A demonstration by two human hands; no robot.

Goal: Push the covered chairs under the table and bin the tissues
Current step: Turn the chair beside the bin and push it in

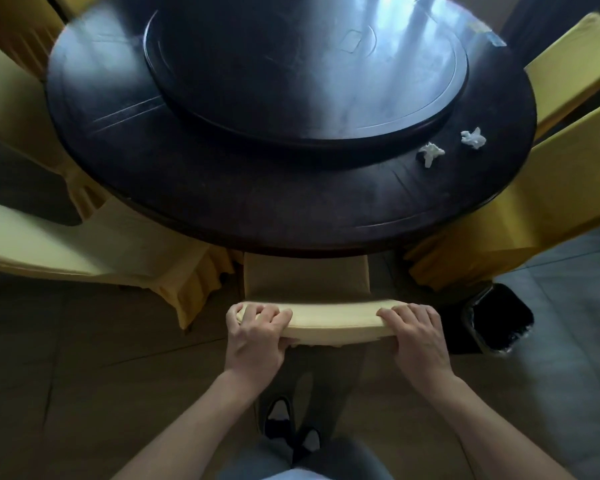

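The left hand (257,327) and right hand (418,329) are each curled tight over the top rail of the chair (333,318), its seat partly under the surface (291,202); the loose cover will likely slip, so gripping the stiff rail suits.

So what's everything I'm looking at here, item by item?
Round table: one, dark brown, centre.
Turntable: one, dark and glossy, on the table's middle.
Crumpled tissues: two, white, on the table's right part, near one, farther one.
Covered chairs: yellow, at least five; one gripped in front, others left and right.
Bin: one, black with a clear liner, on the floor right of the gripped chair.
Floor: brownish tiles.
Shoes: dark with white, bottom centre.
Left hand and right hand: both grip the chair's top edge.
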